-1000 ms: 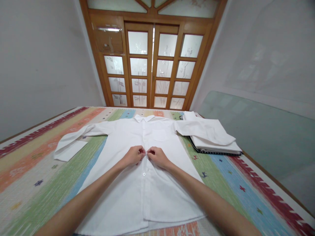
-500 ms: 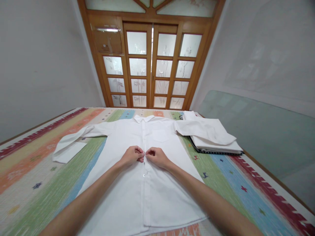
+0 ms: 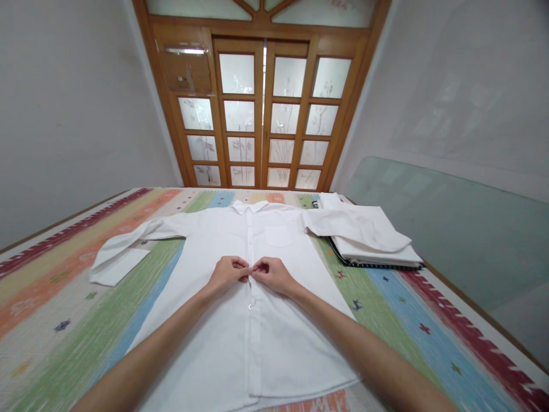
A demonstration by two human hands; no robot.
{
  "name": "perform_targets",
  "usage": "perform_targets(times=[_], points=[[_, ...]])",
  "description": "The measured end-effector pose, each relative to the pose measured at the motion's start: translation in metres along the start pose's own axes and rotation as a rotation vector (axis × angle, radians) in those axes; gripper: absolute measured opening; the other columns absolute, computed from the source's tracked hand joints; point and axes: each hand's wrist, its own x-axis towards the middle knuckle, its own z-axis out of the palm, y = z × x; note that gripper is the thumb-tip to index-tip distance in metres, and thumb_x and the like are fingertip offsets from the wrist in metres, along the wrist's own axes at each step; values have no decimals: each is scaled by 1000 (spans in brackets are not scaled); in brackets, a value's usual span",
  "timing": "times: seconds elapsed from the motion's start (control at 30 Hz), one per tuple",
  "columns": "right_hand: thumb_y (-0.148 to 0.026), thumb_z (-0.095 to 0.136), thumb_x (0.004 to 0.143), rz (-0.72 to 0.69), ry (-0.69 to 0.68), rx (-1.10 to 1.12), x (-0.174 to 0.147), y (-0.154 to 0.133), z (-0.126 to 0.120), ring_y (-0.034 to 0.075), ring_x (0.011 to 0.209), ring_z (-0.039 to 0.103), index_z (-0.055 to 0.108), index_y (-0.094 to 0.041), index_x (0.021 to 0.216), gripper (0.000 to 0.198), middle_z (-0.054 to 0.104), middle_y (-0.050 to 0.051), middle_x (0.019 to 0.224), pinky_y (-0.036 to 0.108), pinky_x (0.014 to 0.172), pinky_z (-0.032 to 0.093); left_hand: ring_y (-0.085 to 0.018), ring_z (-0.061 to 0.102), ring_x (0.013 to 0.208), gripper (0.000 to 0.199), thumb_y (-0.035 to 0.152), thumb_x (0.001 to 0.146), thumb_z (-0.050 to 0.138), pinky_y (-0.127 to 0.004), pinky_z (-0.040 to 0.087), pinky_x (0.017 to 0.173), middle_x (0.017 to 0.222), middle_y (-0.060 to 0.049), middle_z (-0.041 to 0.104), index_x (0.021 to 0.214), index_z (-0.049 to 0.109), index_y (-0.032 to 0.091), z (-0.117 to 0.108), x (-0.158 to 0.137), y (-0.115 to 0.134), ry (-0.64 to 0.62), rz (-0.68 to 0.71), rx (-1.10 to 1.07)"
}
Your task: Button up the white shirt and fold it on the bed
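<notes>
A white long-sleeved shirt (image 3: 214,240) lies spread front side up, its collar at the far end. My left hand (image 3: 230,271) pinches the front placket near the middle of the shirt. Right against it, my right hand (image 3: 271,274) pinches the placket's other edge, and the fingertips of both hands meet. Whatever button sits between the fingers is hidden. Below the hands the placket gapes slightly, and a small white button (image 3: 250,306) shows there. One sleeve is bent out to the left, the other reaches right.
Folded white cloth (image 3: 373,257) with a dark-edged piece beneath lies at the right, partly under the right sleeve. A striped, patterned cloth (image 3: 98,326) covers the table. Beyond stands a wooden door (image 3: 262,114) with glass panes; a greenish glass panel (image 3: 450,212) leans on the right wall.
My two hands have come slightly closer, so their fingertips now touch at the placket. The shirt and the folded cloth lie as before.
</notes>
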Motion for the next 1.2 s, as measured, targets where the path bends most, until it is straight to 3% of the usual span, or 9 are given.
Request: perform_targets(times=[0.13, 0.33, 0.5, 0.83, 1.0, 1.1, 1.2], points=[[-20, 66, 71, 7, -9, 11, 0, -2, -1, 11, 60, 55, 72, -15, 79, 11, 67, 0, 67, 21, 56, 41, -11, 58, 50, 10, 23, 62, 69, -22, 47, 53, 53, 0, 64, 64, 66, 14, 1, 2, 0, 19, -44, -5], [-17, 67, 69, 19, -16, -3, 2, -2, -1, 11, 61, 56, 71, -16, 77, 9, 68, -1, 68, 21, 58, 43, -7, 39, 39, 7, 21, 64, 64, -19, 27, 41, 40, 7, 49, 61, 67, 15, 3, 4, 1, 76, -62, 105], [-17, 70, 67, 36, 14, -42, 1, -3, 0, 11, 61, 57, 70, -16, 74, 8, 68, -1, 68, 21, 59, 43, -7, 35, 37, 5, 19, 64, 64, -20, 25, 41, 36, 8, 44, 61, 67, 16, 5, 3, 4, 91, -130, 82], [-19, 62, 75, 64, 34, -168, 3, -9, 2, 13, 66, 59, 68, -15, 71, 8, 69, 3, 71, 23, 63, 42, -5, 31, 35, 6, 22, 67, 64, -20, 23, 40, 37, 9, 43, 64, 65, 16, 5, 3, 0, 60, -56, 62], [-21, 60, 78, 28, 20, -184, 2, -5, 3, 14, 70, 59, 68, -16, 74, 10, 69, 3, 74, 24, 66, 42, -9, 45, 43, 18, 32, 69, 63, -21, 33, 44, 50, 3, 58, 64, 69, 16, -2, 5, -3, 50, 53, 230], [-19, 60, 78, 0, 21, -196, 1, -5, 4, 13, 69, 58, 66, -16, 74, 8, 68, 2, 73, 23, 65, 41, -14, 60, 67, 17, 30, 67, 64, -24, 45, 61, 78, -3, 69, 56, 69, 18, -5, 7, -3, 76, 213, 350], [-16, 60, 76, -20, 32, -238, 1, -5, 5, 12, 66, 55, 64, -16, 71, 7, 66, 1, 70, 23, 64, 39, -16, 62, 84, 13, 24, 65, 63, -27, 48, 77, 98, -5, 67, 55, 68, 19, -4, 7, -3, 124, 290, 431]])
